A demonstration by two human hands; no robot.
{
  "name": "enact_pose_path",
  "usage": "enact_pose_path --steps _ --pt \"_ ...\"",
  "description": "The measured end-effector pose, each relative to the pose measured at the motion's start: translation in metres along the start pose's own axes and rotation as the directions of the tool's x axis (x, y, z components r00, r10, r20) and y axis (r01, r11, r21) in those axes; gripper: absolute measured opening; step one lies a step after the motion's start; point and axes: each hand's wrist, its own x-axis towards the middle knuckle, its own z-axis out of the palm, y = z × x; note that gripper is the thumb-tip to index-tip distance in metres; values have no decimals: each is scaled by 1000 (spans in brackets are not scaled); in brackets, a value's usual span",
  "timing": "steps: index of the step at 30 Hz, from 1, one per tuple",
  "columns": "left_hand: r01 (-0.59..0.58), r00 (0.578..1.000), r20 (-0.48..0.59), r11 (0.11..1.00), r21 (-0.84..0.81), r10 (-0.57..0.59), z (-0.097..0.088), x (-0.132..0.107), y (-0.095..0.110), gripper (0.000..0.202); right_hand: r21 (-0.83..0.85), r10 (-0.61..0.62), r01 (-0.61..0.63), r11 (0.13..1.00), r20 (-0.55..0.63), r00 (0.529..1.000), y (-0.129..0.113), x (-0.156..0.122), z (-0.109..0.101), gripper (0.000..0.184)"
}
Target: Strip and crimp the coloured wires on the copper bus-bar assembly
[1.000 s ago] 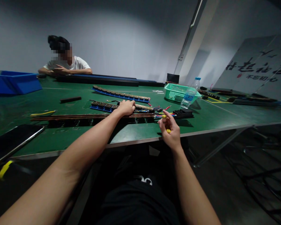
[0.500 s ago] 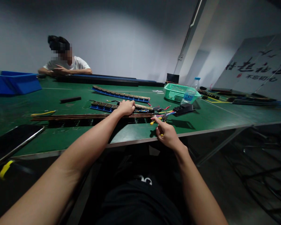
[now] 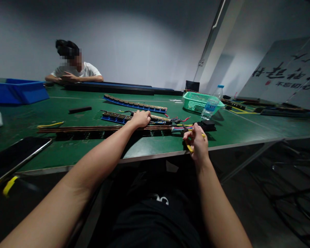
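Take twelve o'clock as straight ahead of you. Between nine and ten, the phone [image 3: 23,150] lies near the front edge of the green table [image 3: 150,150]. The long strip [image 3: 93,130], copper-coloured rails uppermost, runs across from ten to just past twelve. Your left hand [image 3: 140,119], a little before twelve, lies over it, with the blue-based strip [image 3: 113,118] just beyond. Its fingers are bent downward, but what they touch or pinch is hidden, so I cannot tell. For a steady hold, pressing straight down would likely serve you better than pulling sideways.

Between twelve and one, the coloured wires [image 3: 177,128] leave the strip's right end. Your right hand [image 3: 198,143], at one, has its fingers curled round the yellow-handled tool [image 3: 188,147], whose dark tip points toward eleven, close to those wires. Whether it touches one is too small to tell. I would single out one wire and check the tip's placing before squeezing. The black block [image 3: 208,125] sits just beyond that hand, also near one, so a light touch there should spare the wires a tug
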Motion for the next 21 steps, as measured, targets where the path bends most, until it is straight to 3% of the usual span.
enact_pose_path --steps 4,6,9,11,13,16,21 --pt "10 1000 4 1000 -3 -10 -1 -1 1 39 195 84 -75 978 -38 996 -2 5 -2 59" --pt "19 1000 8 1000 -5 -19 -1 -1 1 38 195 102 -88 977 -65 993 -1 6 -2 60" --pt "19 1000 8 1000 -14 -19 -1 -1 1 38 26 -4 7 1000 -89 996 3 -1 0 53" --pt "16 1000 5 1000 -12 -16 -1 -2 1 38 -149 -119 115 982 -14 993 7 -13 4 45" --pt "16 1000 2 1000 -5 -16 -1 -2 1 38 -345 -206 223 912 85 975 13 -29 7 33" --pt "10 1000 -5 1000 -5 -10 -1 -2 1 38 -541 -363 374 754 132 922 23 -54 11 23" --pt "3 1000 -7 1000 -2 -3 1 0 0 39 -512 -569 659 552 347 746 23 -73 21 23"
